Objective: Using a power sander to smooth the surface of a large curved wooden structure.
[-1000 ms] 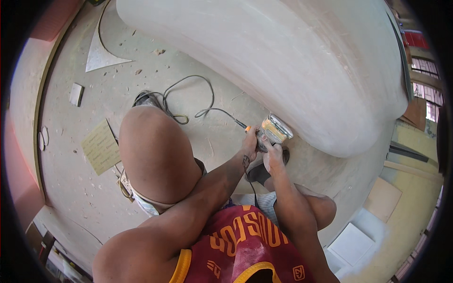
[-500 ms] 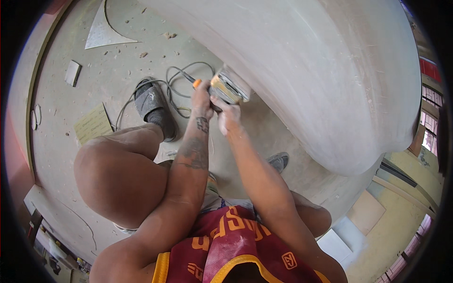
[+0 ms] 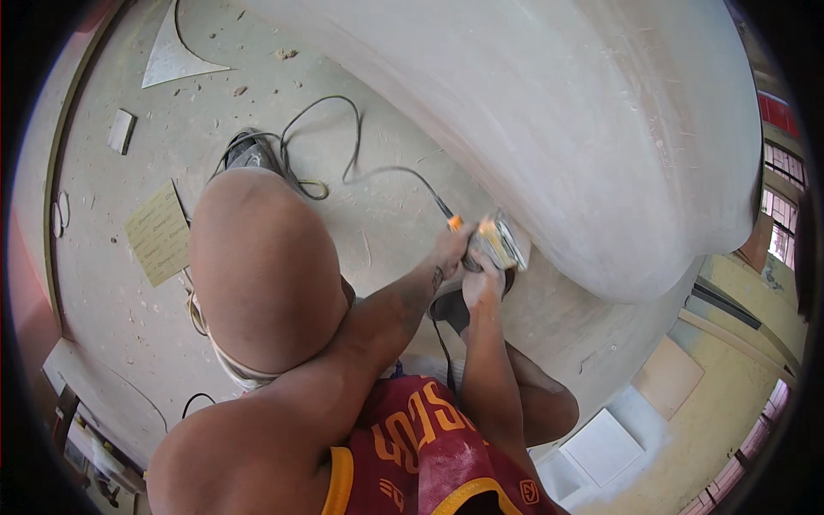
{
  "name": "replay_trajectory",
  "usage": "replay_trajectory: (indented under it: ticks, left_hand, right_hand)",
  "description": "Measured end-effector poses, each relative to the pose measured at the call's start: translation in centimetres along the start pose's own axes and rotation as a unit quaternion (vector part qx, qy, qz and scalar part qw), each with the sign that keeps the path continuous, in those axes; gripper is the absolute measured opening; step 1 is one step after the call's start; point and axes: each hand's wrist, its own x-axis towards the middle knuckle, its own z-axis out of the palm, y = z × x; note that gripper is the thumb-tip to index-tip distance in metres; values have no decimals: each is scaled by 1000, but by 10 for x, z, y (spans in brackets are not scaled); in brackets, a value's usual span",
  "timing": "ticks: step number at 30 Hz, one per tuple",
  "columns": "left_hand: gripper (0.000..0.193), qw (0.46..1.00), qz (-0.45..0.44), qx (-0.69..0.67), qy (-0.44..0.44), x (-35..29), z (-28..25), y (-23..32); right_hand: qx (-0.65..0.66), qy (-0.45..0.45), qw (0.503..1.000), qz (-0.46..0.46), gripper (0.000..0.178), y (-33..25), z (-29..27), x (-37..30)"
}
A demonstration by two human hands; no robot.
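Both of my hands grip a dusty corded power sander (image 3: 499,244). Its flat pad faces the lower edge of a large, smooth, pale grey curved form (image 3: 566,129); whether pad and form touch, I cannot tell. My left hand (image 3: 450,249) is wrapped around the rear end, beside the orange cord collar (image 3: 456,223). Nearer the pad, my right hand (image 3: 485,283) holds the body from below, its fingers partly hidden. A dark power cord (image 3: 390,169) runs from the tool across the floor to the left. White dust coats my fingers.
Yellowish sandpaper (image 3: 160,232) and a small block (image 3: 122,131) lie on the dusty floor to the left. A curved pale offcut (image 3: 178,53) is at the far left. White and tan boards (image 3: 602,448) lie at the lower right. Cord loops lie by my left foot.
My hands and the sander have moved right and nearer to me along the form's lower edge. The cord has stretched out after it. My left knee has shifted right and now hides most of that foot.
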Motion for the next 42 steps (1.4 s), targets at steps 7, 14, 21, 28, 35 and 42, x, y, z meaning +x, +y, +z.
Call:
replay_trajectory:
  ticks: [7, 14, 21, 28, 35, 42]
  left_hand:
    - [25, 994, -7, -93, -51, 12, -18, 3]
    - [19, 983, 95, -154, 22, 2, -79, 138]
    - [17, 939, 238, -223, 106, -29, -127, 278]
    - [22, 943, 261, -171, 115, -19, -135, 283]
    - [28, 965, 164, -135, 153, 11, -67, 147]
    - [21, 992, 88, -73, 52, -6, -13, 32]
  right_hand:
    - [-49, -12, 999, 4, 63, 2, 17, -1]
    - [-28, -118, 991, 54, 60, 49, 156, 30]
    - [-2, -213, 972, 101, 48, 104, 287, 71]
    - [38, -195, 976, 94, 45, 113, 300, 68]
    - [-5, -107, 994, 29, 56, 60, 159, 48]
    - [-6, -15, 999, 45, 58, 6, 44, 11]
